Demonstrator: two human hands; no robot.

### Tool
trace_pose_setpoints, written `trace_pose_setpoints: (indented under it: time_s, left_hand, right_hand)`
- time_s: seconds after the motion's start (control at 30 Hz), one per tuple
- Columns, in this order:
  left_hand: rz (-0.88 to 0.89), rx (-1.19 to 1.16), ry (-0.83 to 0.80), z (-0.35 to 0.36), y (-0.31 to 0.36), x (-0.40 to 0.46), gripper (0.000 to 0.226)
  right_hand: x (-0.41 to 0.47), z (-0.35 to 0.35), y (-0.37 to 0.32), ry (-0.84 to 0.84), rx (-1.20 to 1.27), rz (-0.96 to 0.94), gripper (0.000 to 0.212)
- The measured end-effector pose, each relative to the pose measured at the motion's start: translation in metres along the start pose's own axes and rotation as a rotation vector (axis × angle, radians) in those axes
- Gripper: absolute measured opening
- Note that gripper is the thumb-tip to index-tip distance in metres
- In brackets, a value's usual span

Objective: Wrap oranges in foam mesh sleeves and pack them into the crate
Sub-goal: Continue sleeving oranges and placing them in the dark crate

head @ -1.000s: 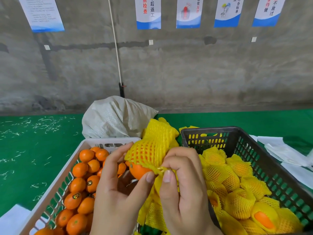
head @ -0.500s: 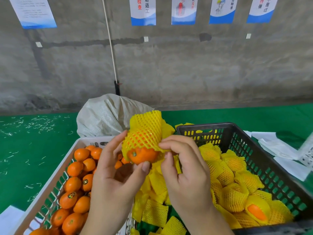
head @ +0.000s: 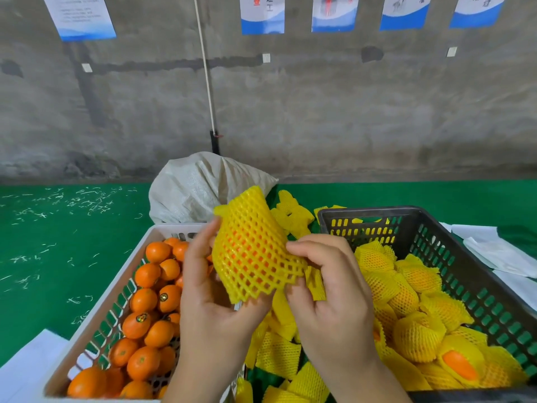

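Now both hands are raised between the crates. Left hand (head: 215, 289), palm up, cups the orange (head: 241, 251) inside the foam mesh sleeve (head: 255, 254); right hand (head: 328, 292), knuckles up, pinches the sleeve's lower right edge, grip clamped.

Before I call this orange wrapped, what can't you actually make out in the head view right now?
- Orange: only glimpsed through the mesh sleeve; full coverage unclear.
- Left hand fingertips: hidden behind the sleeve.
- White crate and dark crate: near ends cut off by the bottom edge.
- Wall posters: cut off by the top edge.
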State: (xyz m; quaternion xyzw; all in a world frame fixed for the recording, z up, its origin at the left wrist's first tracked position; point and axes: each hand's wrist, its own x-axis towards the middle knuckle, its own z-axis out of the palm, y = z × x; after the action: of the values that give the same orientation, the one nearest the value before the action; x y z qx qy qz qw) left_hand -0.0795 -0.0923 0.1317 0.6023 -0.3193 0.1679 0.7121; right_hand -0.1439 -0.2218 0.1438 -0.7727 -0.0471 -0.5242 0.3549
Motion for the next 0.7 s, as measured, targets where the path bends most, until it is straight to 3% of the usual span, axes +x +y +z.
trace_pose_setpoints:
  time_s: [0.17, 0.27, 0.37, 0.43, 0.53, 0.63, 0.7]
  left_hand:
    - [-0.062, -0.028, 0.124, 0.002, -0.001, -0.002, 0.086]
    - [-0.066, -0.04, 0.135, 0.002, -0.008, -0.003, 0.083]
    - [-0.033, -0.007, 0.06, 0.005, -0.017, -0.008, 0.085]
    - [-0.032, 0.059, -0.002, 0.008, -0.027, -0.017, 0.083]
    - [-0.016, 0.215, -0.09, 0.007, -0.043, -0.022, 0.084]
    - [0.107, 0.363, -0.207, 0.005, -0.059, -0.027, 0.09]
    - [-0.006, 0.365, -0.27, 0.003, -0.074, -0.036, 0.088]
  right_hand:
    - [-0.014, 0.008, -0.004, -0.06, 0.019, 0.05, 0.024]
    - [-0.013, 0.0, -0.006, -0.209, 0.224, 0.37, 0.025]
    - [-0.006, -0.008, -0.005, -0.296, 0.645, 0.651, 0.068]
    - [-0.008, -0.002, -0.007, -0.375, 0.761, 0.735, 0.075]
    - [-0.021, 0.007, 0.0, -0.281, 0.8, 0.792, 0.06]
    - [-0.032, 0.001, 0.016, -0.228, 0.759, 0.861, 0.067]
    - [-0.035, -0.006, 0.032, -0.189, 0.702, 0.937, 0.076]
